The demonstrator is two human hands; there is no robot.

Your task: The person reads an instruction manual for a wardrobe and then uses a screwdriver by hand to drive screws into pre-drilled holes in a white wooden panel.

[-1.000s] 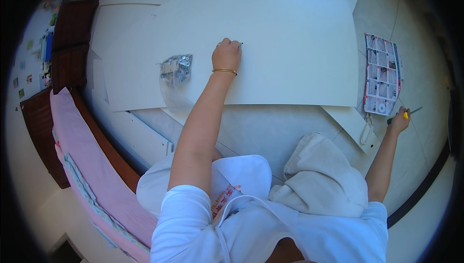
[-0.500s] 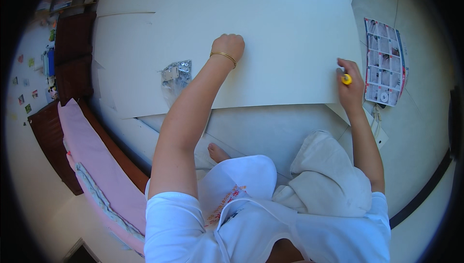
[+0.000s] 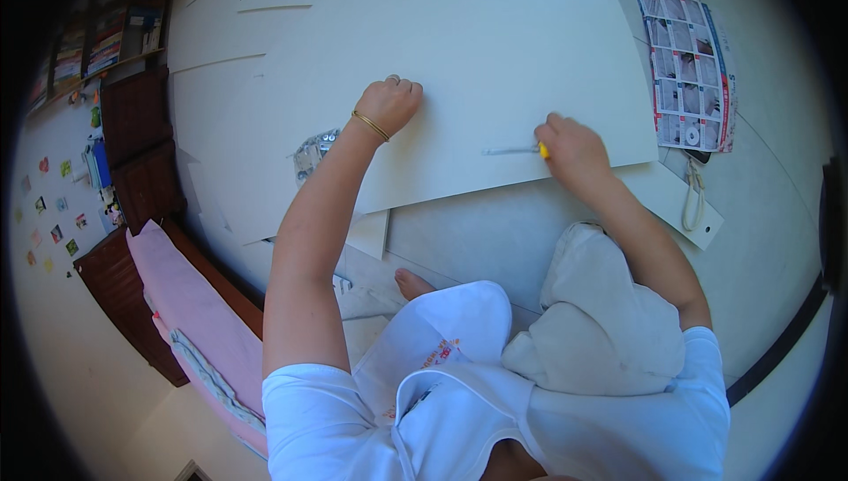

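At upper centre, the left hand (image 3: pixel 391 103) is clenched, contents hidden. The right hand (image 3: pixel 572 154) grasps a screwdriver (image 3: pixel 511 151) by its handle (image 3: pixel 544 151), presumably for leverage.

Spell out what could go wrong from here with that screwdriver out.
The right hand holds the screwdriver with its shaft pointing to the left hand's side, so a slip might jab the left hand. The metal tip also could scratch the white panel below it. The bag of fittings lies by the left forearm and might get knocked.
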